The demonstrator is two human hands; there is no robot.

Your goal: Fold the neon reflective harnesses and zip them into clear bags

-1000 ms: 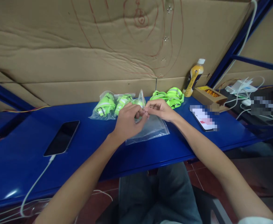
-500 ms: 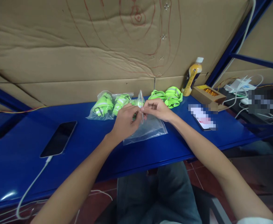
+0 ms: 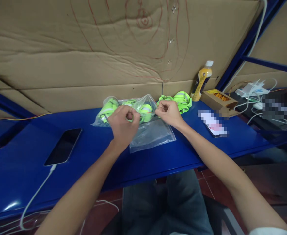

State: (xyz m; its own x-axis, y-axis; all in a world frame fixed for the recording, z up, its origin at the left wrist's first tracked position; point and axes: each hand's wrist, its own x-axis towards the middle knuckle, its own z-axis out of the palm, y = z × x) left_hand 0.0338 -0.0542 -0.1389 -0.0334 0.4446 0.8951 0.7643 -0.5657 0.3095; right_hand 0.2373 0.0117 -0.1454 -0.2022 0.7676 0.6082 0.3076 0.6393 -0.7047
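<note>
Between my two hands a clear plastic bag (image 3: 148, 100) is stretched, its upper part rising to a peak. My left hand (image 3: 124, 123) pinches its left side, and my right hand (image 3: 169, 112) pinches the right side. Through the film shows a rolled neon-green bundle with grey reflective strips (image 3: 146, 110); whether it is inside or behind the bag I cannot tell. Another clear bag (image 3: 154, 137) lies flat on the table just below my hands. Left of them sits a bagged green bundle (image 3: 108, 109). Loose green reflective bundles (image 3: 183, 100) lie beyond my right hand.
On the blue table (image 3: 94, 153) a dark phone (image 3: 63, 147) with a white cable lies left. A lit phone (image 3: 213, 124), a yellow bottle (image 3: 202, 80) and an open cardboard box (image 3: 219, 99) are right. A cardboard wall (image 3: 84, 71) stands behind; cables and a power strip (image 3: 252, 89) are far right.
My hands have moved apart, the left one going left. The clear bag, narrow and edge-on between my fingers before, is now spread out wide between them.
</note>
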